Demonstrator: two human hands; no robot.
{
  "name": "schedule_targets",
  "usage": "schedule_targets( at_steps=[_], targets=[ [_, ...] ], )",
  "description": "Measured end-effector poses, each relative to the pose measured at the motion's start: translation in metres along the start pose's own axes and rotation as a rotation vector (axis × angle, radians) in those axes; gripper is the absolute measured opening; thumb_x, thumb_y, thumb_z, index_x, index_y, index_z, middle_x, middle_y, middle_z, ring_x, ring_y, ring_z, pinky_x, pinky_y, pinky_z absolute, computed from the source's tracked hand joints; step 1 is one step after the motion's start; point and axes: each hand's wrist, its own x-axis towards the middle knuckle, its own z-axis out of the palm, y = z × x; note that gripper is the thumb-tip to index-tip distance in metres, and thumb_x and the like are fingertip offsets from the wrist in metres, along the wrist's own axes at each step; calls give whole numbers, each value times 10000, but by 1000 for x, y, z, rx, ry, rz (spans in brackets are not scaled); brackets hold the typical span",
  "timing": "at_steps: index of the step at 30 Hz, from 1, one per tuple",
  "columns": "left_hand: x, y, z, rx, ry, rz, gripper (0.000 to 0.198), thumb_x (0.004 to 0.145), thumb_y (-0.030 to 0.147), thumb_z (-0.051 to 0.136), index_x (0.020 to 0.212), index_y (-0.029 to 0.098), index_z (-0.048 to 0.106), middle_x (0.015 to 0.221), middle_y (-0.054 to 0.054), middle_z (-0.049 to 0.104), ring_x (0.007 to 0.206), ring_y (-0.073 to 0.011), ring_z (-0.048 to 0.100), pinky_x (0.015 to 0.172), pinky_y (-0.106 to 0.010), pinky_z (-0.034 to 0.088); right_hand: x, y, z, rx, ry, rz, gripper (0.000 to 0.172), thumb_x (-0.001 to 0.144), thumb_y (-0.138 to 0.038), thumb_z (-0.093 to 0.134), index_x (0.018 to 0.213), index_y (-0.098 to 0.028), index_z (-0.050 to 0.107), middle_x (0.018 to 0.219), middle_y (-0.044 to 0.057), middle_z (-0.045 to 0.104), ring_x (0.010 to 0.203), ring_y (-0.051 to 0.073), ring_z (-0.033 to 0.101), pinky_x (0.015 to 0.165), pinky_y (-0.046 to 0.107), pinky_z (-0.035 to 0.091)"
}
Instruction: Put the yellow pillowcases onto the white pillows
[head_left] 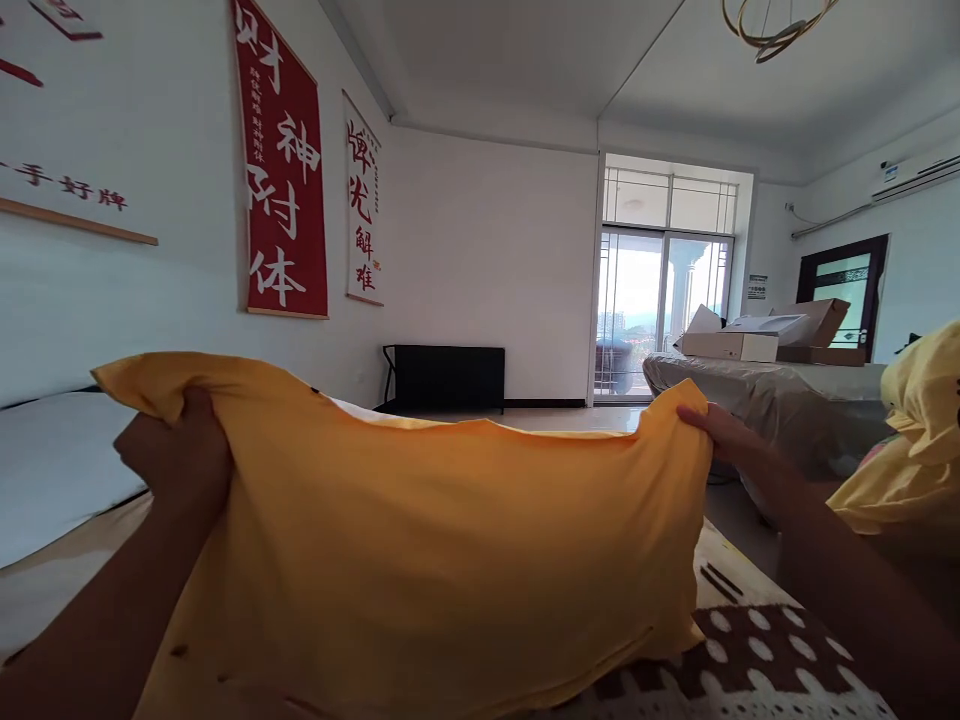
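A large yellow cloth point(420, 560), like a pillowcase or garment, is stretched out in front of me at chest height. My left hand point(176, 455) is clenched in a fist around its upper left corner. My right hand point(724, 430) pinches its upper right corner with the fingers pressed on the fabric. The cloth hangs down between both hands and hides what lies behind its lower part. Its bottom edge rests near a brown and white patterned bedcover point(757, 660).
A white pillow point(52, 470) lies at the left by the wall. More yellow fabric point(915, 440) bunches at the right edge. A covered bed with cardboard boxes point(750, 345) stands at the right, a black low cabinet point(446, 378) against the far wall, a glass balcony door point(660, 300) beyond.
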Motion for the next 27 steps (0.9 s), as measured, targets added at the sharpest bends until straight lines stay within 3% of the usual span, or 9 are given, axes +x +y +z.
schedule_targets(
  at_steps=[3,5,8,11,17,22,24,27],
  targets=[
    [12,-21,3,58,-51,-92,207,746,294,516,606,155,455,712,-57,574,753,-222,552,784,-391,465,12,16,8,-33,-256,117,387,605,-404,800,854,-123,703,896,113,722,748,225,671,661,305,551],
    [20,-33,7,63,-103,-141,234,736,298,540,575,171,429,632,-10,490,659,-179,500,688,-338,442,18,21,13,-29,-313,111,382,591,-345,817,887,-130,707,938,101,722,805,224,673,727,308,541],
    [31,-50,20,81,-209,-205,269,727,332,575,560,167,444,595,18,444,562,-127,414,555,-271,348,24,22,24,14,-242,28,370,539,-271,843,858,-141,710,905,82,727,816,222,674,764,318,531],
    [43,-67,41,173,-297,-223,324,715,410,591,546,177,442,572,18,429,535,-131,388,519,-271,298,26,23,43,64,-127,-24,351,504,-265,856,803,-160,705,857,62,729,772,207,675,732,308,535],
    [62,-93,76,237,-332,-198,326,725,427,569,555,195,417,571,12,407,579,-161,403,537,-273,290,36,29,79,24,29,-6,361,469,-330,869,732,-156,692,751,35,718,653,174,651,628,265,520],
    [69,-94,65,175,-417,-320,281,726,383,612,603,177,465,618,15,469,600,-154,441,559,-273,335,55,36,81,-72,-59,110,347,538,-373,830,771,-145,711,827,69,729,714,190,666,671,276,528],
    [71,-94,56,123,-452,-391,257,704,361,641,619,176,484,615,16,488,588,-154,448,542,-269,353,62,40,83,-59,-48,38,352,620,-447,759,828,-168,705,893,74,727,786,206,670,718,296,532],
    [73,-95,48,39,-434,-410,224,679,334,658,636,163,520,600,19,502,567,-145,448,536,-265,385,67,42,97,-222,133,-149,333,708,-504,625,804,-189,675,831,64,716,778,224,652,690,324,515]
  ],
)
